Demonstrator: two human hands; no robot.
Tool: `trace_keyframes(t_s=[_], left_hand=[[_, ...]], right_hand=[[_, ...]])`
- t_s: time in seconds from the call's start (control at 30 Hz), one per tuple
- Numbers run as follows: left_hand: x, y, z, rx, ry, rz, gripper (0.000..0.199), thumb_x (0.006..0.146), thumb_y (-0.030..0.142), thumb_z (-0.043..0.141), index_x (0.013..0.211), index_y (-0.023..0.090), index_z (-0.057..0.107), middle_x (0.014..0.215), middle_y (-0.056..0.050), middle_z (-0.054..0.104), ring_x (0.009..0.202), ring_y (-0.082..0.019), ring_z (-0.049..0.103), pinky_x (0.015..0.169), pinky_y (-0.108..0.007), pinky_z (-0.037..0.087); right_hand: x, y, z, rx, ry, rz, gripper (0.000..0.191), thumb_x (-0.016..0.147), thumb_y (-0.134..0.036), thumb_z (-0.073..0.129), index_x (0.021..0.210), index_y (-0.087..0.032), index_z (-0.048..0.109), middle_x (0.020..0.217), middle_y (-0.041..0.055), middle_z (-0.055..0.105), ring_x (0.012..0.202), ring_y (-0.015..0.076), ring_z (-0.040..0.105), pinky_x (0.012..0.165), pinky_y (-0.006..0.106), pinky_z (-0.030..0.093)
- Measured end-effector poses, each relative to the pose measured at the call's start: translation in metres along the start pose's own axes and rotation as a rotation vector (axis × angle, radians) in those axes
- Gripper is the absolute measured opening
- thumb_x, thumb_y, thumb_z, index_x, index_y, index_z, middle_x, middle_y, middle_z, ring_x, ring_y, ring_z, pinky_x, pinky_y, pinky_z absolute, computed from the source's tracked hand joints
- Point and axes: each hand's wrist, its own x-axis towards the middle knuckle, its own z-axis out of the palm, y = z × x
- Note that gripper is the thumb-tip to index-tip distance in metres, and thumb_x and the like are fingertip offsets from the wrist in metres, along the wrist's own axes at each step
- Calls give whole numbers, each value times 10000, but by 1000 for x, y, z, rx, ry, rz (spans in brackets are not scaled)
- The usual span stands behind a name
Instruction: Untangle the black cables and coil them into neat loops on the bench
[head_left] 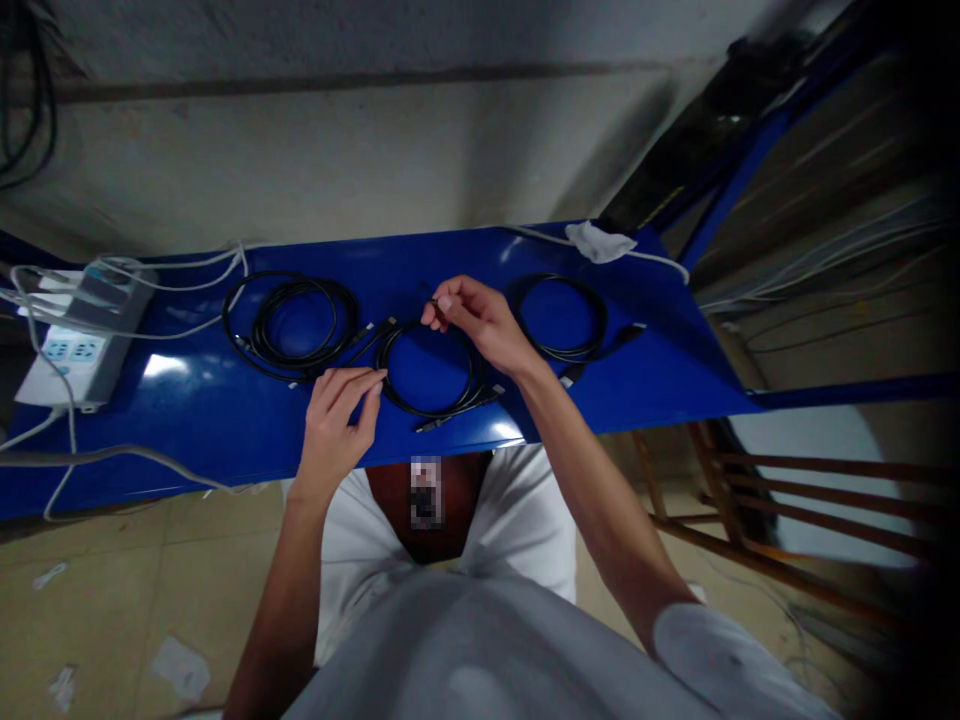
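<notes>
Three coils of black cable lie in a row on the blue tabletop. My left hand is closed in a pinch at the left side of the middle cable coil, with thumb and fingertips on the cable. Above the far edge of that coil, my right hand is closed too; a small dark bit shows at its fingertips, too unclear to name. The middle coil's plug ends point toward the table's front edge. The left cable coil is looser and wider. To the right sits another cable coil, its connectors splayed outward.
A power strip with white cords stands at the table's left end. A white crumpled wrap lies on a cord by the back edge. Blue frame bars rise at the right, and a wooden chair stands below.
</notes>
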Motion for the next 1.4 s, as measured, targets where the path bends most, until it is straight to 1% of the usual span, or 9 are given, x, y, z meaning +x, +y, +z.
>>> trace_keyframes(t_s=[0.1, 0.23, 0.33, 0.5, 0.73, 0.9, 1.0, 1.13, 1.4], left_hand=[[1, 24, 3, -175, 36, -126, 280, 1106, 246, 697, 1383, 249, 740, 1217, -87, 786, 1100, -238, 742, 1040, -446, 603], [-5, 58, 14, -374, -12, -205, 392, 1103, 311, 726, 1491, 260, 705, 1409, -121, 729, 1285, -256, 703, 1136, -455, 582], [-16, 72, 23, -534, -17, -286, 239, 1086, 320, 758, 1312, 252, 797, 1304, -115, 765, 1250, -259, 730, 1105, -439, 607], [-32, 74, 26, -701, -99, -408, 104, 1037, 319, 826, 1058, 218, 812, 1156, -102, 779, 1059, -217, 763, 941, -357, 640], [-27, 74, 24, -758, -184, -391, 168, 1034, 367, 821, 1048, 203, 785, 1205, -123, 763, 1156, -240, 753, 996, -374, 641], [-17, 67, 25, -743, -247, -397, 108, 1022, 324, 842, 1044, 220, 830, 1052, -78, 803, 972, -211, 778, 924, -358, 637], [-8, 67, 22, -607, -242, -307, 60, 1037, 287, 827, 1051, 235, 852, 1031, -59, 806, 970, -198, 763, 899, -331, 615], [3, 72, 22, -468, -259, -179, 136, 1104, 246, 722, 1145, 243, 851, 1112, -67, 806, 1037, -210, 765, 962, -366, 626], [9, 66, 29, -242, -247, 31, 246, 1147, 175, 607, 1312, 247, 775, 1207, -76, 814, 1111, -227, 778, 1037, -409, 627]], right_hand=[[-42, -22, 27, 52, 55, 39, 470, 1047, -695, 728, 1086, -230, 667, 1079, 78, 809, 943, 203, 720, 874, 344, 582], [-97, -32, 57, 124, 72, 161, 393, 1076, -615, 731, 1122, -230, 664, 1039, 63, 786, 973, 209, 735, 944, 356, 585], [-128, -33, 68, 126, 71, 203, 357, 1095, -586, 708, 1137, -237, 649, 1012, 46, 757, 965, 205, 729, 973, 356, 581], [-156, -36, 69, -6, 107, 202, 310, 1110, -554, 682, 1126, -246, 660, 998, 27, 710, 922, 195, 700, 875, 325, 573], [-165, -52, 61, -315, 105, 133, 245, 1160, -475, 593, 1115, -246, 667, 1061, 42, 735, 1007, 214, 698, 942, 344, 538], [-164, -54, 53, -368, 86, 122, 212, 1174, -420, 566, 1104, -238, 650, 1034, 43, 726, 969, 213, 691, 905, 340, 519], [-163, -49, 49, -443, 91, 101, 198, 1183, -381, 545, 1107, -229, 647, 1048, 51, 711, 956, 212, 672, 896, 345, 503], [-158, -46, 45, -532, 84, 49, 179, 1191, -358, 526, 1134, -238, 645, 1083, 69, 707, 998, 231, 675, 926, 369, 508], [-143, -52, 42, -545, 101, 57, 207, 1144, -444, 661, 1075, -254, 702, 1068, 63, 768, 1009, 262, 717, 951, 402, 529]])
